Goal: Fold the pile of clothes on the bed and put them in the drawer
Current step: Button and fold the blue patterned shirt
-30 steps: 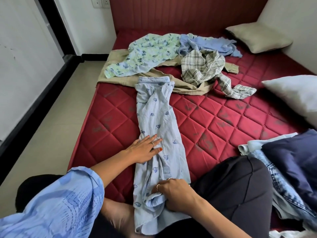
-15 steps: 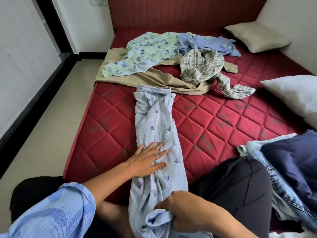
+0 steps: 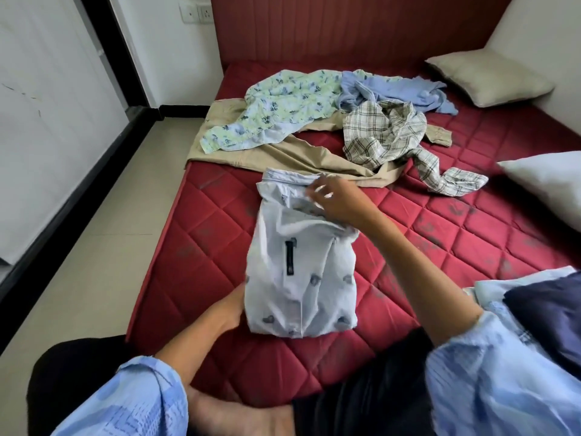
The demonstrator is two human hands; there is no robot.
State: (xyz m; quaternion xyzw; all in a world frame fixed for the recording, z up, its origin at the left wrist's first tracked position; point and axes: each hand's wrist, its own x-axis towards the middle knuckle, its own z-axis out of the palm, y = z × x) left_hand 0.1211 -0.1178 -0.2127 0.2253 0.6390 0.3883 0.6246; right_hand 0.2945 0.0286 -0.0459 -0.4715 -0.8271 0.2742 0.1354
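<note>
**Folding a pale blue shirt in half on a red mattress**

A person sits at the near edge of a red quilted mattress [image 3: 456,234], seen from their own head, looking down. In front of them lies a pale blue printed cotton shirt [image 3: 298,278], already narrowed into a long strip and now doubled over, its lower half laid up toward the collar.

The right hand [image 3: 338,199] reaches forward to the collar end. Its fingers [image 3: 317,191] are blurred but appear to pinch the top edge of the folded layer. The left hand [image 3: 231,309] is at the near left corner of the fold; the cloth hides its fingers, so whether they grip or only steady it cannot be told.

To do this fold well, the upper edge should probably line up squarely just below the collar, the near crease should be held firm, and the puckers across the middle should be smoothed flat before letting go.

Beyond, unfolded clothes wait: a green floral garment [image 3: 283,105], a plain blue shirt [image 3: 393,89], a beige checked shirt [image 3: 393,136] and tan trousers [image 3: 283,155] beneath them. A beige pillow [image 3: 490,77] and a white pillow [image 3: 547,184] lie to the right. Dark navy cloth [image 3: 547,319] sits near the person's right arm. No drawer is in view.
</note>
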